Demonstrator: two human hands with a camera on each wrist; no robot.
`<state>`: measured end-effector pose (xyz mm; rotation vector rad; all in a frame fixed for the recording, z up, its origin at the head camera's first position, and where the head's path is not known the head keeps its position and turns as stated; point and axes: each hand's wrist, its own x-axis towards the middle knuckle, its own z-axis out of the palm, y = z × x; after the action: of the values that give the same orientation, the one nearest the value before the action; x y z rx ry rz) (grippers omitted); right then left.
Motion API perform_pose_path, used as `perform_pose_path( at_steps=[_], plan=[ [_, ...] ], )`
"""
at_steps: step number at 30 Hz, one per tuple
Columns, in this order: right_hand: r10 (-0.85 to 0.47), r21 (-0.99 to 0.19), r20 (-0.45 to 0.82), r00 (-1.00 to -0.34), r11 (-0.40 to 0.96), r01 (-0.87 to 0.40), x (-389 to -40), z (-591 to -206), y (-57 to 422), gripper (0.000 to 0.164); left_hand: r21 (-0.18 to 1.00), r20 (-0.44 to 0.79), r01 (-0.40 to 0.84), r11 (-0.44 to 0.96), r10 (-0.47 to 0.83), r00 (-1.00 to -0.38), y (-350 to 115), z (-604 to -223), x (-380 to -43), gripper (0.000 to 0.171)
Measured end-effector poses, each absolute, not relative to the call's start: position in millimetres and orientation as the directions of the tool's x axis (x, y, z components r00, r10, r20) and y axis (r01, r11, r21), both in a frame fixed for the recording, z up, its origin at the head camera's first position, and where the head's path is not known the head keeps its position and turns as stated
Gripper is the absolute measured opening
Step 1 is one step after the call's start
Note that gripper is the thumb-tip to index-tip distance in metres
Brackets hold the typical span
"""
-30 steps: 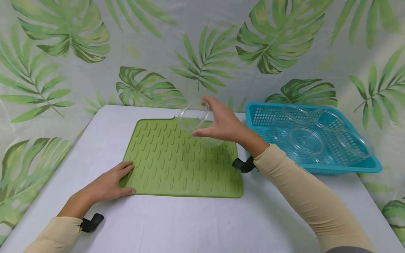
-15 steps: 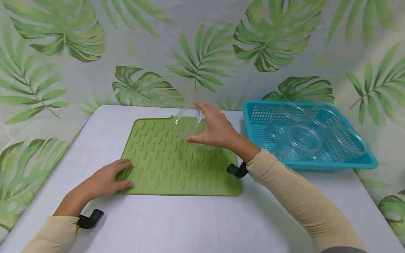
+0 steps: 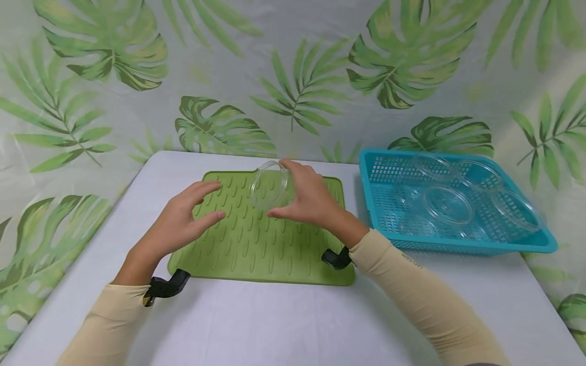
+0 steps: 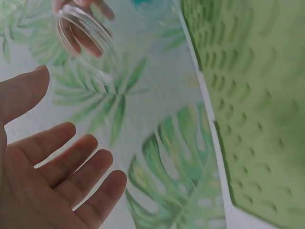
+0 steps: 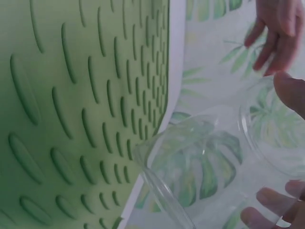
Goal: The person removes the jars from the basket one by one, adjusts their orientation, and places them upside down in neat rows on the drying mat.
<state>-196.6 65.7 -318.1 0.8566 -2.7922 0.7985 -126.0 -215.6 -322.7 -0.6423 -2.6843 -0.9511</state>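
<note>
The right hand grips a clear round-rimmed container by its side, thumb and fingers on opposite sides, holding it tilted above the back half of the green ridged mat, its mouth turned toward the mat's left side. The left hand is raised above the mat's left part, thumb and fingers spread, holding nothing and apart from the container. Right of the mat, a turquoise perforated basket holds at least four similar clear containers. A white-covered counter lies beneath the mat.
</note>
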Motion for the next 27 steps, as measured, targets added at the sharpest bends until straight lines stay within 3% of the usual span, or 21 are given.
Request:
perform_pose_path(
  at_steps=[14, 27],
  plan=[
    [-0.523, -0.263, 0.399, -0.753, 0.722, -0.64, -182.4, -332.3, 60.5, 0.106, 0.574, 0.364, 0.532, 0.622, 0.388, -0.847, -162.5, -315.1, -141.0, 0.069],
    [-0.562, -0.111, 0.533, -0.632, 0.695, -0.711, -170.8, -339.0, 62.6, 0.105, 0.646, 0.2, 0.432, 0.629, 0.407, -0.891, -147.9, -319.9, -146.5, 0.094]
  ],
)
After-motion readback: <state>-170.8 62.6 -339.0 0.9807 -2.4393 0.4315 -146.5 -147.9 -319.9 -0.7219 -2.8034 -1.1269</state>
